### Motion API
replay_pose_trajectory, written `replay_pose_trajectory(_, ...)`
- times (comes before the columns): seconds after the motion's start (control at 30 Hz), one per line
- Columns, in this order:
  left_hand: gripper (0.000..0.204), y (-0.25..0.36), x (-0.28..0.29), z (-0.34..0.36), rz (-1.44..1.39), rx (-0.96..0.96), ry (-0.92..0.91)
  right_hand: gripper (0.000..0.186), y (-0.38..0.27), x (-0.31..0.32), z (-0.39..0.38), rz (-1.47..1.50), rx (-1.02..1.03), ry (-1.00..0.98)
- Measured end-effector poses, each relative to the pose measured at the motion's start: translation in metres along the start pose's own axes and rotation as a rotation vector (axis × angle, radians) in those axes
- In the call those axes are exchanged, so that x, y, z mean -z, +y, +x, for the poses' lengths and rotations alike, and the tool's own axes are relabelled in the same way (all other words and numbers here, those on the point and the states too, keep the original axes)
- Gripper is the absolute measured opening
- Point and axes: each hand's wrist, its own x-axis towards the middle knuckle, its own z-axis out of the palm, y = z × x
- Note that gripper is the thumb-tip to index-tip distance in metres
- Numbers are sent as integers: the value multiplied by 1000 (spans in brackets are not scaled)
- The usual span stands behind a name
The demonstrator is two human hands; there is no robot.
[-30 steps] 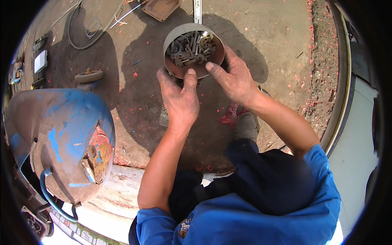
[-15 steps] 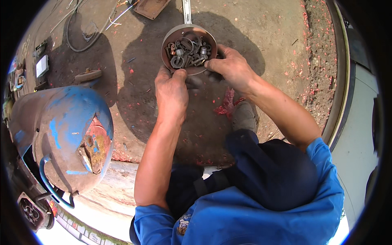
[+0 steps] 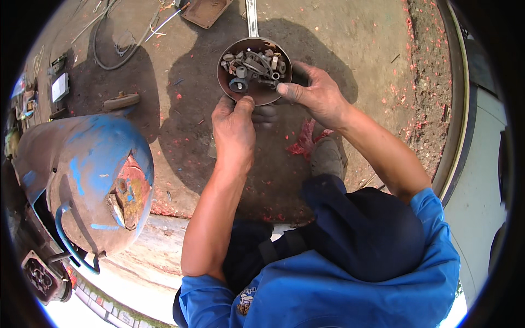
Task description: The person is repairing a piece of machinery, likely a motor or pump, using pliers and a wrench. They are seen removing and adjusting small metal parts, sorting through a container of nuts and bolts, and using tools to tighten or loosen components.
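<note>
A round metal pan (image 3: 263,95), brown inside, is held up between my two hands. From its far side a long pale metal handle (image 3: 252,19) reaches away from me. A heap of greasy nuts, bolts and rings (image 3: 252,65) lies inside, mostly toward the far wall. My left hand (image 3: 234,121) grips the near left rim, thumb on the edge and fingers underneath, partly blurred. On the near right side, my right hand (image 3: 318,94) closes on the rim, its thumb reaching over the edge beside the hardware. The fingers below that side are hidden.
A blue, rusty cylinder (image 3: 90,175) with a torn opening stands at the left. Beyond it lie a round metal piece (image 3: 120,102), a cable (image 3: 97,52) and a shallow brown tray (image 3: 206,12). A red rag-like scrap (image 3: 306,139) rests by my shoe (image 3: 327,156).
The hardware in the pan has shifted and turned over, moving toward the far wall and baring more of the near bottom. The pan has come slightly nearer, with both hands still on it.
</note>
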Motion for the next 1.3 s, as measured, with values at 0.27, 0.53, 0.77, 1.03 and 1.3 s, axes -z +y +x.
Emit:
replay_pose_trajectory(0.27,27,-4,-7,-10,1,-79,25,58,4,-1,-5,-49,19,33)
replay_pose_trajectory(0.53,28,-5,-3,-10,-30,-24,25,62,12,-2,-6,46,-30,65)
replay_pose_trajectory(0.77,28,3,-5,-9,47,-39,5,63,14,4,-4,156,-45,32)
replay_pose_trajectory(1.03,22,-14,-5,-7,-38,42,46,55,20,0,-10,238,-143,42)
replay_pose_trajectory(1.3,29,-13,-5,-9,28,21,40,55,6,-1,-19,211,-158,57)
